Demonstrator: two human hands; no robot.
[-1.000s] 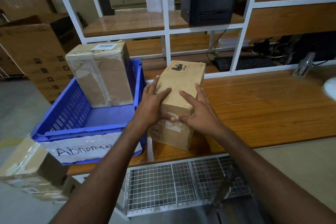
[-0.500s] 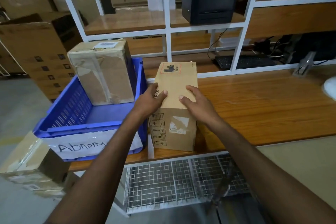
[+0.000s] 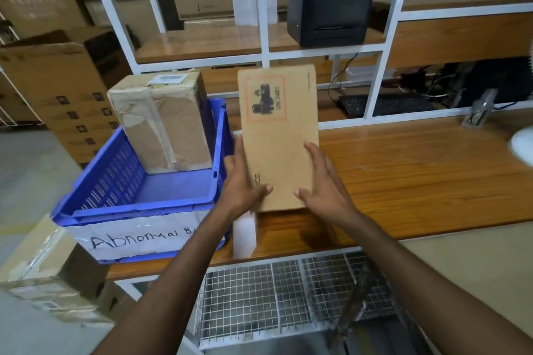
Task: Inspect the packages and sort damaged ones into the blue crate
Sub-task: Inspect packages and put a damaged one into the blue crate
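A plain brown cardboard box (image 3: 278,135) with a red-framed black print on its face is lifted off the wooden table (image 3: 418,176), tilted with its top toward the shelves. My left hand (image 3: 240,184) grips its lower left edge, thumb across the front. My right hand (image 3: 324,181) presses flat against its lower right side with straight fingers. To the left stands the blue crate (image 3: 138,206) labelled "Abnormal". Inside it stands a torn, taped package (image 3: 163,124) at the far end.
A white shelf frame (image 3: 264,49) rises behind the table, with a black printer (image 3: 328,14) on it and a keyboard (image 3: 383,104) lower down. Stacked cartons (image 3: 57,83) stand at left. A taped box (image 3: 49,277) sits at lower left. A wire mesh shelf (image 3: 288,297) lies under the table.
The brown box stood on the table with both hands on its top. It has been lifted and tipped back so its printed face points at me, my hands now at its lower edge.
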